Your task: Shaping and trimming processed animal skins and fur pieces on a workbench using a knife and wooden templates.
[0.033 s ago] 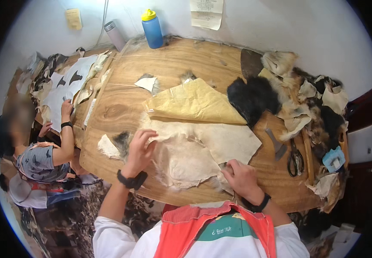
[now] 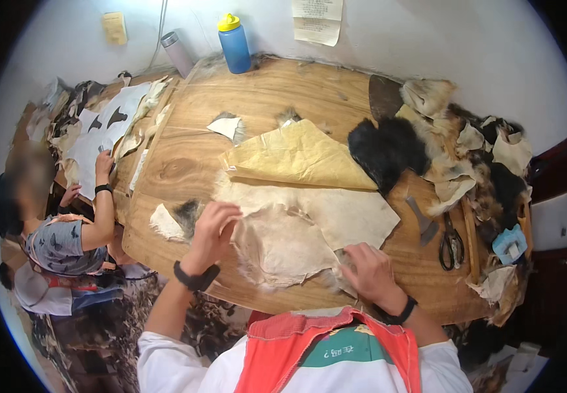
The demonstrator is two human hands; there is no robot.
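Note:
A pale piece of fur pelt (image 2: 283, 252), skin side up with hair along its rim, lies before me over a larger cream pelt (image 2: 362, 213). My left hand (image 2: 213, 230) is at its left edge, fingers bent and drawn together on the margin. At its right corner my right hand (image 2: 370, 270) has curled fingers closed on the edge. The fingertips of both hands are partly hidden. A yellow paper sheet (image 2: 296, 157) covers the far part of the larger pelt.
Scissors (image 2: 452, 245), a grey metal tool (image 2: 422, 219) and black fur (image 2: 388, 150) are at the right, beside piled fur scraps (image 2: 477, 157). Small scraps (image 2: 165, 223) lie left. A blue bottle (image 2: 234, 49) stands far back. Another person (image 2: 57, 242) works at the left over a white sheet (image 2: 116, 114).
My left hand has shifted slightly, its fingers drawn closer together. My right hand's fingers have moved a little over the pelt's corner. The pelts lie almost as before.

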